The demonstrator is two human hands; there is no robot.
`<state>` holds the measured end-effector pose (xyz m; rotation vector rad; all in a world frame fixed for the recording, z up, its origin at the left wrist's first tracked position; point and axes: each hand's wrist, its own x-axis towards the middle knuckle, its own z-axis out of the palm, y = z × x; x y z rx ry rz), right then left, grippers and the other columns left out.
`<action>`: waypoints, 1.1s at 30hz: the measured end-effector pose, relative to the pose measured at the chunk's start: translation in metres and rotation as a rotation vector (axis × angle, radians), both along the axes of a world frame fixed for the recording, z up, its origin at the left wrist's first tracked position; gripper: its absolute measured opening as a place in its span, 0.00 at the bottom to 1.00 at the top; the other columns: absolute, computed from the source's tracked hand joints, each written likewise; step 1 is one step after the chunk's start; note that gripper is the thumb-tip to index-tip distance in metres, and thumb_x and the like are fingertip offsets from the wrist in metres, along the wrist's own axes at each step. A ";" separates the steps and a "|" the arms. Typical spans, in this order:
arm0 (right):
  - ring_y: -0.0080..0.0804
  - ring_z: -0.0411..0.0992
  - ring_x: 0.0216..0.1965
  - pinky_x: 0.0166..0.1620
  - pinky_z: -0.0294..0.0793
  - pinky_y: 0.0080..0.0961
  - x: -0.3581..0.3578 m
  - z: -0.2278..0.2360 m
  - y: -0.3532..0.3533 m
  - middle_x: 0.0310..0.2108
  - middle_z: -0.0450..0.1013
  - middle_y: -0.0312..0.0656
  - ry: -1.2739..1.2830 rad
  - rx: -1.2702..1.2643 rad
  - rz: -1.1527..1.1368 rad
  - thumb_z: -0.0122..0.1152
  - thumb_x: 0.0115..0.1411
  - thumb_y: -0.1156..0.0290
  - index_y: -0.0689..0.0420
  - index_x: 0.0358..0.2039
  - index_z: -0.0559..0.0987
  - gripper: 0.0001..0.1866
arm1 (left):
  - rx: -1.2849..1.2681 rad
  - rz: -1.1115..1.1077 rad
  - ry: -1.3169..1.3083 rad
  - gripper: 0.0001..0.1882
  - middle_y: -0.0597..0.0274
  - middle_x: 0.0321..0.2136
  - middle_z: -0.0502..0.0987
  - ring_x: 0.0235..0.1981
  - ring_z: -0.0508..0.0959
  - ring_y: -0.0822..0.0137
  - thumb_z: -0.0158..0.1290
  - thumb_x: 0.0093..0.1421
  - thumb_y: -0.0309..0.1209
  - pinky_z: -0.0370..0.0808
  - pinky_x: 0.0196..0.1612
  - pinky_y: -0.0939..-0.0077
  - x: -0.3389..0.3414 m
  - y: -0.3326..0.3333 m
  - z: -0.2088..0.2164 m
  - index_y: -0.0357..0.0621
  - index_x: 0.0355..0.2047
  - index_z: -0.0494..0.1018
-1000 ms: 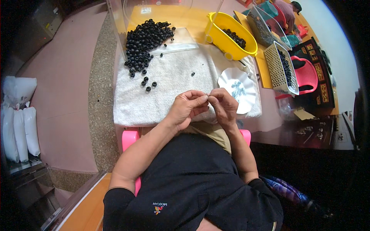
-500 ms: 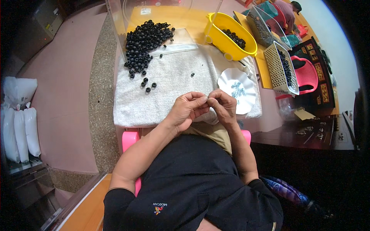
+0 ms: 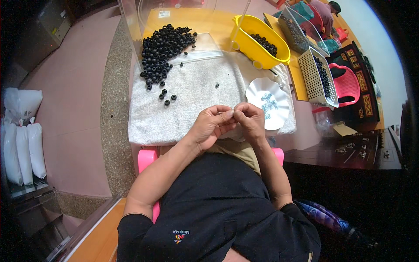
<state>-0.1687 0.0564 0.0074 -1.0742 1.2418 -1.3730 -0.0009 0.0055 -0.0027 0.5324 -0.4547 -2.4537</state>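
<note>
My left hand (image 3: 214,124) and my right hand (image 3: 250,120) meet fingertip to fingertip over the near edge of the white towel (image 3: 187,118). Both are closed in a pinch, and whatever sits between the fingertips is too small to name. Just right of my right hand lies a white plate with a wavy rim (image 3: 253,89), holding small bluish, clear pieces. A heap of black ring-like beads (image 3: 163,50) spreads over the far left of the towel, with a few loose ones nearer. One tiny dark piece (image 3: 217,85) rests alone mid-towel.
A yellow tub (image 3: 244,41) with dark beads stands beyond the plate. Farther right are a white perforated basket (image 3: 312,78), a clear bin (image 3: 292,32) and a pink chair (image 3: 347,85). Another person (image 3: 323,17) sits at the far right. White sacks (image 3: 37,148) stand at left.
My right hand has shifted very slightly left, and its fingertips press closer to those of my left. The things on the towel stay where they were.
</note>
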 end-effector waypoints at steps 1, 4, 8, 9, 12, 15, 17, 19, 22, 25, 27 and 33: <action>0.18 0.72 0.30 0.35 0.72 0.14 0.002 -0.001 0.001 0.27 0.75 0.35 0.001 -0.001 -0.001 0.65 0.58 0.75 0.63 0.32 0.78 0.05 | 0.005 0.007 0.007 0.07 0.62 0.33 0.78 0.35 0.79 0.68 0.56 0.61 0.28 0.79 0.43 0.74 0.000 0.000 0.000 0.42 0.38 0.73; 0.20 0.72 0.31 0.34 0.72 0.15 0.010 -0.003 0.001 0.31 0.74 0.39 0.336 -0.304 -0.064 0.65 0.56 0.79 0.64 0.36 0.78 0.07 | 0.040 0.041 0.020 0.07 0.63 0.34 0.78 0.37 0.79 0.69 0.56 0.61 0.28 0.78 0.45 0.74 -0.001 0.001 0.000 0.43 0.38 0.73; 0.23 0.71 0.31 0.34 0.71 0.17 0.016 0.001 0.003 0.35 0.71 0.42 0.495 -0.478 -0.059 0.65 0.54 0.83 0.64 0.38 0.78 0.11 | 0.032 0.071 0.032 0.07 0.64 0.35 0.78 0.37 0.78 0.70 0.57 0.61 0.28 0.77 0.46 0.75 0.000 0.000 -0.001 0.44 0.38 0.73; 0.23 0.71 0.31 0.35 0.71 0.17 0.016 0.003 0.004 0.37 0.71 0.43 0.508 -0.449 -0.052 0.64 0.54 0.84 0.65 0.38 0.78 0.10 | 0.020 0.068 0.030 0.07 0.65 0.34 0.77 0.37 0.78 0.71 0.57 0.61 0.28 0.77 0.45 0.75 0.000 -0.001 -0.001 0.44 0.38 0.73; 0.24 0.72 0.33 0.35 0.72 0.18 0.016 0.019 0.002 0.37 0.71 0.43 0.646 -0.435 -0.037 0.64 0.53 0.84 0.63 0.39 0.77 0.11 | -0.005 0.061 0.007 0.07 0.66 0.34 0.77 0.36 0.78 0.72 0.57 0.60 0.28 0.77 0.45 0.76 0.002 -0.001 0.005 0.44 0.38 0.73; 0.24 0.72 0.34 0.36 0.72 0.18 0.012 0.032 -0.001 0.37 0.71 0.43 0.663 -0.326 0.027 0.64 0.53 0.84 0.64 0.38 0.77 0.11 | -0.031 0.047 -0.031 0.07 0.66 0.33 0.77 0.35 0.77 0.73 0.58 0.60 0.28 0.77 0.44 0.77 0.004 -0.003 0.010 0.44 0.38 0.74; 0.24 0.72 0.34 0.37 0.73 0.18 0.010 0.037 -0.006 0.37 0.71 0.42 0.661 -0.320 0.072 0.63 0.55 0.82 0.64 0.39 0.77 0.10 | -0.041 0.048 -0.053 0.07 0.66 0.33 0.77 0.34 0.77 0.74 0.58 0.60 0.28 0.77 0.43 0.77 0.005 -0.005 0.010 0.44 0.38 0.74; 0.25 0.70 0.34 0.38 0.70 0.19 0.009 0.046 -0.010 0.36 0.72 0.41 0.602 -0.212 0.169 0.62 0.56 0.83 0.64 0.38 0.78 0.09 | -0.058 0.075 -0.059 0.07 0.66 0.32 0.77 0.34 0.77 0.74 0.59 0.59 0.28 0.78 0.42 0.77 0.007 -0.006 0.008 0.43 0.37 0.74; 0.24 0.71 0.35 0.38 0.69 0.18 -0.014 0.046 -0.027 0.35 0.73 0.38 0.309 -0.029 0.334 0.58 0.61 0.79 0.66 0.39 0.78 0.06 | -0.050 0.123 -0.035 0.06 0.66 0.31 0.77 0.33 0.77 0.74 0.59 0.59 0.27 0.78 0.41 0.78 0.005 -0.007 0.007 0.43 0.36 0.74; 0.28 0.72 0.33 0.37 0.70 0.21 -0.014 0.032 -0.060 0.32 0.75 0.41 0.678 -0.165 0.157 0.61 0.59 0.78 0.62 0.36 0.80 0.05 | -0.041 0.237 -0.070 0.06 0.67 0.29 0.77 0.32 0.77 0.74 0.59 0.58 0.26 0.78 0.39 0.79 0.004 -0.007 0.002 0.43 0.35 0.75; 0.36 0.74 0.33 0.38 0.73 0.27 -0.009 0.032 -0.077 0.32 0.75 0.44 0.831 -0.225 0.131 0.60 0.57 0.76 0.60 0.35 0.81 0.05 | -0.034 0.251 -0.061 0.06 0.67 0.29 0.77 0.31 0.77 0.74 0.59 0.58 0.26 0.78 0.38 0.79 0.003 -0.009 -0.001 0.43 0.35 0.75; 0.49 0.74 0.37 0.41 0.73 0.39 0.006 0.021 -0.101 0.35 0.75 0.46 1.328 -0.107 0.188 0.57 0.56 0.70 0.57 0.33 0.81 0.08 | -0.013 0.267 -0.067 0.05 0.67 0.29 0.77 0.31 0.77 0.75 0.59 0.58 0.25 0.79 0.37 0.80 0.005 -0.011 0.003 0.43 0.34 0.75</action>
